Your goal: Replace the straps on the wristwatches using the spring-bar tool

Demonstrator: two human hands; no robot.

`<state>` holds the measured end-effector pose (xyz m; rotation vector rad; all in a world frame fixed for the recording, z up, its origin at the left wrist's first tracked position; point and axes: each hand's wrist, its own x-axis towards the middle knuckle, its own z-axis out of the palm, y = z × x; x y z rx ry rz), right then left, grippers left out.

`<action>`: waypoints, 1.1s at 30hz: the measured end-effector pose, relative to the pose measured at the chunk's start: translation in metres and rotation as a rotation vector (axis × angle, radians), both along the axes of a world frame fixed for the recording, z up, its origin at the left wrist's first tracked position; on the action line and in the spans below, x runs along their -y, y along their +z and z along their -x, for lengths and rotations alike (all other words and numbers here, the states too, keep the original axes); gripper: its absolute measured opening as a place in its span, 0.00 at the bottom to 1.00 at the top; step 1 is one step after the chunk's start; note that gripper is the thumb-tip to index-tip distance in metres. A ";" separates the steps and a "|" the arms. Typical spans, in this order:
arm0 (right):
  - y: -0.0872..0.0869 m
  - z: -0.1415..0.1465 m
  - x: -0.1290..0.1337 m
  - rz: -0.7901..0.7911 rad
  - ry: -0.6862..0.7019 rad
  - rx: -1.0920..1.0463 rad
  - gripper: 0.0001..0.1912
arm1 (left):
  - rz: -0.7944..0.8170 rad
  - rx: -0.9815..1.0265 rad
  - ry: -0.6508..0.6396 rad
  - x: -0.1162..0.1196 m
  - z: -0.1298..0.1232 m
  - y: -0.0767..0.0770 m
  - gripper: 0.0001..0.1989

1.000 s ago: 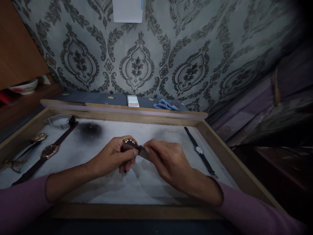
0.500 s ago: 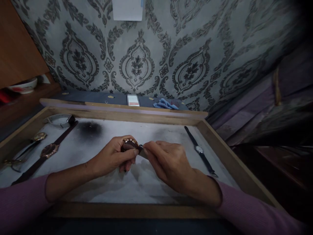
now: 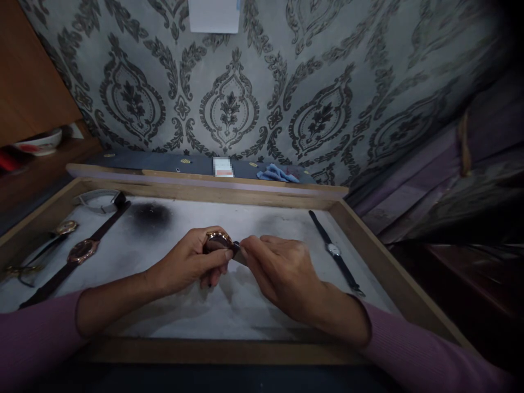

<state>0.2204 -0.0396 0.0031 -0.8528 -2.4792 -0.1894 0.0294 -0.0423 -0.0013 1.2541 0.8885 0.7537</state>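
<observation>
Near the middle of the wooden tray [image 3: 213, 352], my left hand [image 3: 192, 259] grips a rose-gold watch [image 3: 219, 240] with a dark face, its fingers wrapped round the case. My right hand [image 3: 282, 267] is closed at the watch's right side, its fingertips pinching a small dark piece that looks like a strap end or thin tool; the fingers partly hide it. Both hands are above the tray's white bottom, nearly touching each other.
A brown-strapped watch [image 3: 83, 251], a gold watch [image 3: 66, 226] and a pale strap [image 3: 98, 201] lie on the left. On the right lies a black-strapped watch [image 3: 333, 249]. Behind the tray are a blue cloth [image 3: 277, 173] and a small white card [image 3: 223, 167].
</observation>
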 end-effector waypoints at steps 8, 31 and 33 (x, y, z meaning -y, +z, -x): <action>0.000 0.000 0.000 0.028 -0.009 0.004 0.12 | -0.002 0.013 0.000 0.001 0.000 0.000 0.12; -0.006 -0.001 -0.001 0.014 -0.010 -0.017 0.14 | -0.002 0.014 -0.007 -0.001 0.000 -0.002 0.11; -0.007 0.000 -0.001 -0.025 -0.021 -0.012 0.13 | -0.004 0.011 -0.005 -0.001 0.000 -0.003 0.11</action>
